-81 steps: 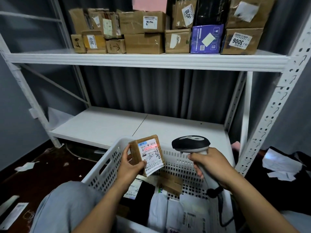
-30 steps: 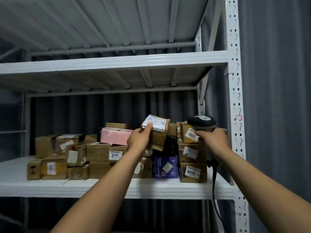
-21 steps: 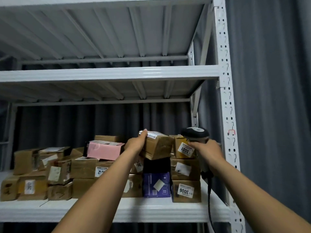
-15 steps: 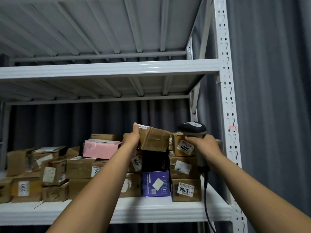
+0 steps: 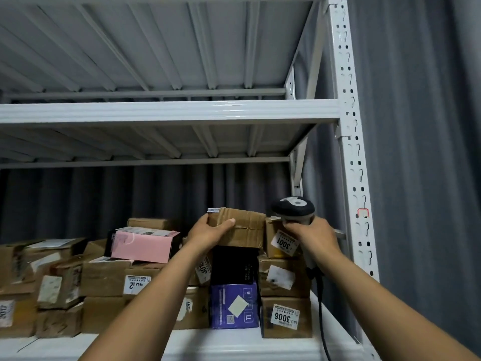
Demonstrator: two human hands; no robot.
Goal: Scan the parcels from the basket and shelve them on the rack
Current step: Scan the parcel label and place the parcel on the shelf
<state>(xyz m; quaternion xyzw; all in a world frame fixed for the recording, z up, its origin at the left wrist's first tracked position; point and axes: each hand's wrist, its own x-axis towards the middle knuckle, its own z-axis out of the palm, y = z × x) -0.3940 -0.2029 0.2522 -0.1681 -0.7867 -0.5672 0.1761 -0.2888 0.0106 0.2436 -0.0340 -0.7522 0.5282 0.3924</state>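
Shelving looks like the step in hand. The left hand (image 5: pixel 210 231) grips a small brown cardboard parcel (image 5: pixel 244 227) at the centre of the frame, fingers curled round its left end and thumb on the front face. The parcel sits on top of a black box (image 5: pixel 234 264), which is stacked on a purple carton (image 5: pixel 234 306). It touches a brown box labelled 3001 (image 5: pixel 279 242) just to its right.

The right hand (image 5: pixel 312 233) is closed round the grip of a handheld barcode scanner with a black head (image 5: pixel 292 207), right of centre, its cable hanging down. With the parcel already up on the stack, its scan is probably done. What remains for it is to settle it and let go. The basket is out of view, so how many parcels are left cannot be told.

The white metal rack (image 5: pixel 348 152) fills most of the frame. Its lower shelf (image 5: pixel 234 345), along the bottom, carries many brown boxes and a pink box (image 5: pixel 143 244) at centre left. An upper shelf (image 5: pixel 169 112) crosses above, only its underside showing. A grey pleated curtain (image 5: pixel 421 152) hangs behind and down the right side, and the light is dim.
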